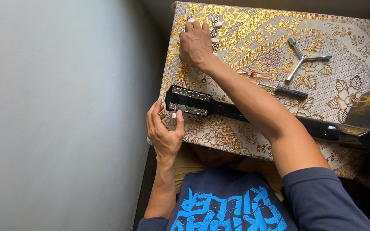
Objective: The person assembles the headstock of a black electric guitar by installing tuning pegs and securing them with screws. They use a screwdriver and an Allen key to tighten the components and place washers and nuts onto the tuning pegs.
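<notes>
Black guitar headstock (188, 102) flat at desk (322, 34) edge; left hand (164, 130) grip pinching its tuner peg (174, 114), right hand (195, 42) closing on loose tuners (216, 32): small parts may roll off.

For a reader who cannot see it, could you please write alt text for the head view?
A left hand pinches a white tuner knob on a black guitar headstock lying on a gold-patterned table, while the right hand reaches loose tuners farther away.

No pkgs, no labels, no signs, no screens in view, none on table.
</notes>
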